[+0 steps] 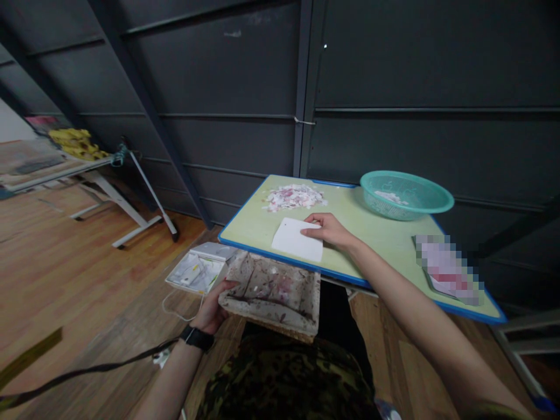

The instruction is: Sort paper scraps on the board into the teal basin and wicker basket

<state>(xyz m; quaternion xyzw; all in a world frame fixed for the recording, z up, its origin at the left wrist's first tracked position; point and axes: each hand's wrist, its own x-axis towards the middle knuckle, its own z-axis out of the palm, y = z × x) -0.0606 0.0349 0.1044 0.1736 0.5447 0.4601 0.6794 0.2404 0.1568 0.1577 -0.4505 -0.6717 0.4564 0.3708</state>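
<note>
My left hand (213,309) is closed on the left edge of a fabric-lined basket (273,291), tilted below the table's front edge. A few small bits and pinkish stains show on its lining. Over the table, my right hand (330,230) grips the right side of a flat white plastic scraper (295,240) with a small hole in one corner. The scraper is near the blue front rim; I cannot tell whether it touches the surface. Behind it lies a pile of small white and pinkish flakes (295,197).
A green plastic colander (405,201) holding white flakes stands at the table's (371,245) back right. A phone-like object (448,268), its screen blurred out, lies at the right. An open white box (196,274) with a cable sits beyond my left hand. Dark metal panels (219,70) rise behind.
</note>
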